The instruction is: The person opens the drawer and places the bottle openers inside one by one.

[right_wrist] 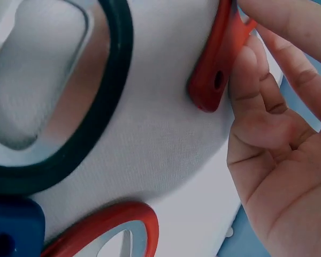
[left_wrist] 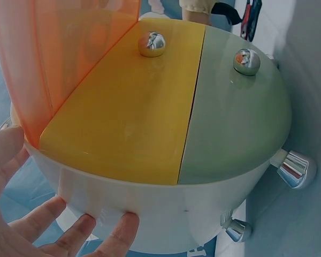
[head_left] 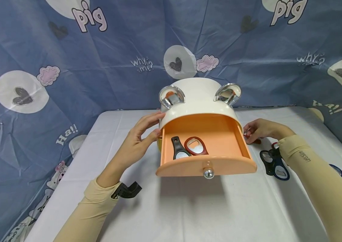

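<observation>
A white rounded box (head_left: 199, 92) stands on the table with its orange drawer (head_left: 201, 124) pulled out. Inside lie a black bottle opener (head_left: 177, 145) and a red bottle opener (head_left: 204, 150). My left hand (head_left: 134, 143) rests its fairly straight fingertips against the box's left side. In the left wrist view, yellow (left_wrist: 123, 118) and green (left_wrist: 235, 118) drawer fronts are closed beside the raised orange one. My right hand (head_left: 263, 129), to the right of the box, pinches a red bottle opener (right_wrist: 208, 80) near the tablecloth; fingers and box hide part of it.
By the right forearm lie a black opener (head_left: 267, 160) and a dark blue opener (head_left: 280, 170), with a red-rimmed one (right_wrist: 134, 211) close by. Another blue opener (head_left: 336, 169) shows beyond the sleeve. A blue patterned cloth (head_left: 128, 40) hangs behind the white table (head_left: 189, 215).
</observation>
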A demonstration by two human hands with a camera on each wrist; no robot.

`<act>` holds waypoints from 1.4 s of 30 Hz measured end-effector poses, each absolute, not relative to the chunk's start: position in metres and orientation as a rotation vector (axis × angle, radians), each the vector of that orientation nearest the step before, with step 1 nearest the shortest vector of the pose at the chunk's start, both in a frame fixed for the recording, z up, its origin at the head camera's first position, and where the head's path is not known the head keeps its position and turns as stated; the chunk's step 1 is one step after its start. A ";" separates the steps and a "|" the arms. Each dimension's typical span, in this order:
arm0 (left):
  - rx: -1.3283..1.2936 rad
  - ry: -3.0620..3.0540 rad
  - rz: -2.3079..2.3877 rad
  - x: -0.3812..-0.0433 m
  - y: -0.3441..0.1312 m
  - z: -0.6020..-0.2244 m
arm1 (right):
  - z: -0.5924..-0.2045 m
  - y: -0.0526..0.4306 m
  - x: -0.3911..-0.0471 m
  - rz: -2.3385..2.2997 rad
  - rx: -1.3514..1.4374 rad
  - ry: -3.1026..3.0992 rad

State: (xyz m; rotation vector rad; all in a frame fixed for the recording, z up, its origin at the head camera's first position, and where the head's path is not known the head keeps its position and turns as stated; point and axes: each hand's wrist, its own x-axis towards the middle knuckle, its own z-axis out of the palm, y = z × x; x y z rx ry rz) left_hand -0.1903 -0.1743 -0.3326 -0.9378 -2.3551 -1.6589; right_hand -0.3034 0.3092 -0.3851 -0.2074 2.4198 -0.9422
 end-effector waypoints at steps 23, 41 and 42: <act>-0.922 -2.373 -1.643 -0.189 -0.176 -0.331 | -0.381 0.300 -0.302 -0.752 -0.318 2.513; -0.937 -2.361 -1.659 -0.190 -0.174 -0.331 | -0.372 0.297 -0.294 -0.716 -0.360 2.516; -0.937 -2.361 -1.659 -0.190 -0.174 -0.331 | -0.372 0.298 -0.295 -0.710 -0.360 2.521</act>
